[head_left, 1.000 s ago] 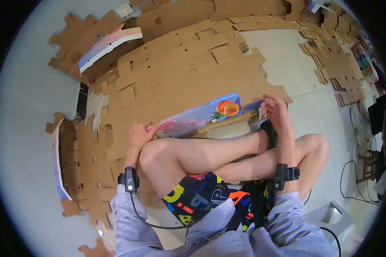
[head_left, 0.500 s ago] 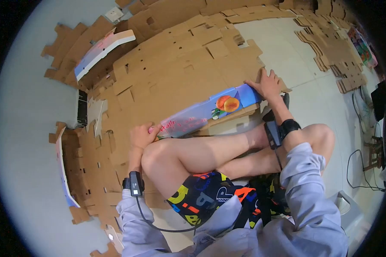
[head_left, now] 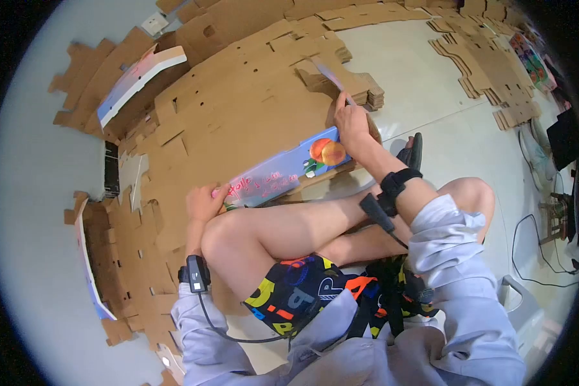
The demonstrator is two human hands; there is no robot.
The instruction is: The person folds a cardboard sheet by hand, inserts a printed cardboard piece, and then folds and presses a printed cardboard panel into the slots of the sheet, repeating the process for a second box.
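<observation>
A cardboard sheet with a printed blue and pink panel, showing peaches and red lettering, lies across the brown cardboard in front of my crossed legs. My left hand grips the panel's left end, with the fingers bent over its edge. At the right end my right hand is closed on the sheet's end flap, which is bent up and stands above the cardboard. The thumb side of that hand is partly hidden.
Two white-edged printed box sides stand at the left, one upper and one lower. More flat cardboard is stacked at the upper right. A stool and black cables are at the right.
My right hand has moved left and closed on the panel's right end, whose flap has been folded up. The view has shifted slightly. My left hand stays at the left end.
</observation>
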